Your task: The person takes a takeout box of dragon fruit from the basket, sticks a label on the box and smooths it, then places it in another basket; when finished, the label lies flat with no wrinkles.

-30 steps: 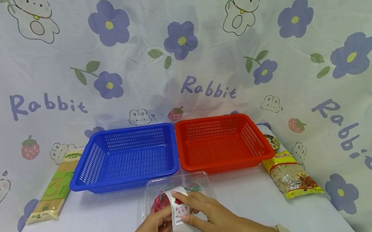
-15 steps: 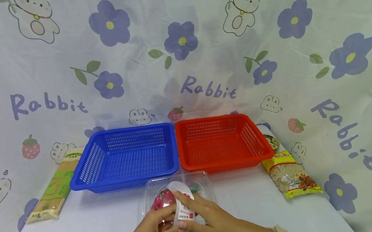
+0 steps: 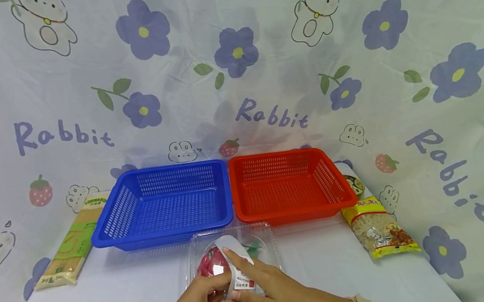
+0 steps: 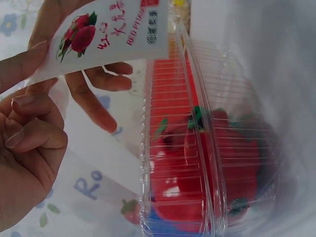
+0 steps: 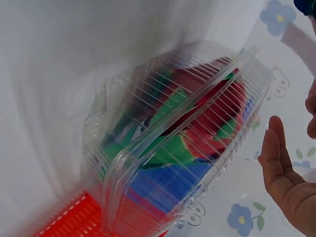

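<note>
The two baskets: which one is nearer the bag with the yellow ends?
The red basket, on the right: the bag with the yellow ends lies by its right front corner, while the blue basket stands farther left, beside the green-and-tan pack.

Left basket [image 3: 177, 210] beside right basket [image 3: 281, 199] | fruit box [image 4: 204, 143] before both

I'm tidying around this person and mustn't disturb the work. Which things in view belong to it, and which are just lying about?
In use: printed label, clear lidded box, its red-and-green contents.

Seemingly just lying about: blue basket, red basket, long green-and-tan packet, yellow-ended packet, round item.
</note>
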The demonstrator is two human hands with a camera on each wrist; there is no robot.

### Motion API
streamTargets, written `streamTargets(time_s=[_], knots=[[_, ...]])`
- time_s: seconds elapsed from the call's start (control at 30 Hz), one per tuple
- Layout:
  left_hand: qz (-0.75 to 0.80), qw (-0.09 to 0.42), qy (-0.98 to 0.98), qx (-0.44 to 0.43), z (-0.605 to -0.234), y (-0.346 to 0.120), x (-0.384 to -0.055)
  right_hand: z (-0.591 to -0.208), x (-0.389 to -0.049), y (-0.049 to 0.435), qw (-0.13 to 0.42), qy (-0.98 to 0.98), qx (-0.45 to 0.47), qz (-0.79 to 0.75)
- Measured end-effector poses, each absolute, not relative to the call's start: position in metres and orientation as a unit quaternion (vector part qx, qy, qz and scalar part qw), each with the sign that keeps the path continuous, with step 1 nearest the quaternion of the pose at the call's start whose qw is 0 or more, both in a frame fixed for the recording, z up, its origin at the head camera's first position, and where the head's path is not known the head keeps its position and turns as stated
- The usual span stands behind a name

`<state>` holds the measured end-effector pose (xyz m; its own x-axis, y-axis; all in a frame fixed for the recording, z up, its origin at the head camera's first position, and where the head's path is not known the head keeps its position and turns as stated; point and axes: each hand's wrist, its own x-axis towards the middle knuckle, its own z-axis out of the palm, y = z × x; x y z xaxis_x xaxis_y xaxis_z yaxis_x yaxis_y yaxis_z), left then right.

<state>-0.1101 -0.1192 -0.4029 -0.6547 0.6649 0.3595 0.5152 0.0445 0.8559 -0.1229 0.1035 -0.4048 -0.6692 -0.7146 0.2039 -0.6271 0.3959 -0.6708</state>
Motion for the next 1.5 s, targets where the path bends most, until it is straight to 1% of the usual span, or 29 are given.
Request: streamTargets(time_s=[0.1, 0.23, 0.3, 0.53, 0.6, 0.67, 0.8, 0.87, 0.93, 1.0, 1.03, 1.13, 1.2, 1.27, 1.33, 1.37, 1.43, 1.5], knots=[[0.550, 0.068, 0.730, 0.400, -0.402, -0.119, -0.110, -0.404, -0.121, 0.104, 0.063, 0.844, -0.394, -0.359], [0.557, 0.091, 0.736, 0.375, -0.403, -0.121, -0.109, -0.403, -0.120, 0.104, 0.071, 0.856, -0.378, -0.346], [0.564, 0.103, 0.735, 0.363, -0.404, -0.122, -0.108, -0.402, -0.120, 0.105, 0.066, 0.858, -0.375, -0.345], [0.577, 0.111, 0.727, 0.355, -0.409, -0.127, -0.108, -0.399, -0.127, 0.109, 0.025, 0.847, -0.383, -0.368], [0.594, 0.134, 0.711, 0.352, -0.411, -0.130, -0.107, -0.395, -0.130, 0.112, 0.031, 0.841, -0.377, -0.387], [0.615, 0.165, 0.691, 0.342, -0.414, -0.133, -0.106, -0.390, -0.135, 0.115, 0.053, 0.834, -0.362, -0.413], [0.650, 0.211, 0.660, 0.311, -0.422, -0.146, -0.102, -0.377, -0.146, 0.122, 0.092, 0.838, -0.301, -0.446], [0.659, 0.221, 0.655, 0.295, -0.426, -0.155, -0.100, -0.372, -0.153, 0.126, 0.089, 0.847, -0.268, -0.451], [0.673, 0.230, 0.649, 0.270, -0.430, -0.167, -0.098, -0.368, -0.161, 0.128, 0.056, 0.857, -0.247, -0.449], [0.685, 0.244, 0.646, 0.233, -0.432, -0.182, -0.096, -0.368, -0.168, 0.129, -0.001, 0.873, -0.236, -0.427], [0.685, 0.238, 0.652, 0.222, -0.432, -0.190, -0.095, -0.369, -0.172, 0.129, -0.038, 0.881, -0.241, -0.406], [0.664, 0.208, 0.700, 0.161, -0.425, -0.215, -0.094, -0.380, -0.183, 0.128, -0.167, 0.903, -0.277, -0.283], [0.633, 0.174, 0.747, 0.107, -0.417, -0.229, -0.093, -0.390, -0.191, 0.127, -0.242, 0.901, -0.310, -0.181], [0.607, 0.136, 0.782, 0.049, -0.411, -0.239, -0.092, -0.401, -0.198, 0.125, -0.300, 0.887, -0.341, -0.086], [0.592, 0.106, 0.799, 0.000, -0.409, -0.246, -0.092, -0.410, -0.203, 0.123, -0.339, 0.867, -0.364, -0.017], [0.592, 0.103, 0.799, -0.018, -0.409, -0.249, -0.092, -0.415, -0.205, 0.121, -0.354, 0.858, -0.372, 0.009], [0.600, 0.116, 0.791, -0.042, -0.413, -0.252, -0.093, -0.423, -0.208, 0.118, -0.374, 0.843, -0.383, 0.045], [0.618, 0.145, 0.771, -0.055, -0.422, -0.252, -0.094, -0.429, -0.208, 0.115, -0.381, 0.836, -0.390, 0.064]])
